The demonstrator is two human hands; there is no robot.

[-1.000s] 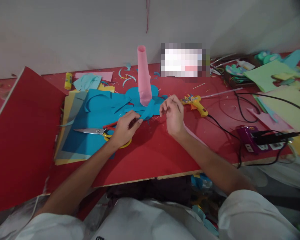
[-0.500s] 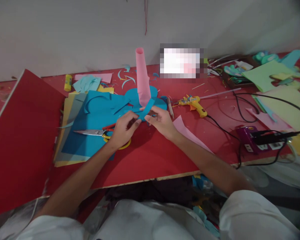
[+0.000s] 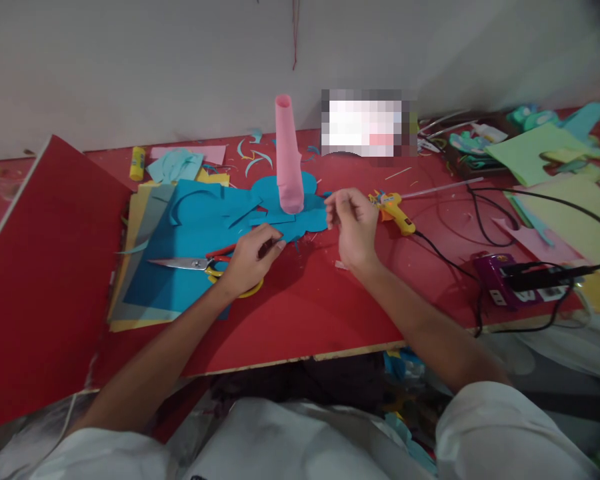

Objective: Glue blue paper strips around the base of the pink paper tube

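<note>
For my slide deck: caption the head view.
Left hand pins blue paper beside pink tube; right hand hovers near glue gun.

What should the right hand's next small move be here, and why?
Probably back left to the blue strip. The left hand pins that strip against the blue cutout at the foot of the upright pink tube, while the right hand hovers just right of it, apparently empty.

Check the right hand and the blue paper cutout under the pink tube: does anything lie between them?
Nothing visible does. The right hand hovers just right of the blue paper cutout, with only bare red table between them. The pink tube stands on the cutout farther back, and the glue gun lies beyond the hand.
</note>
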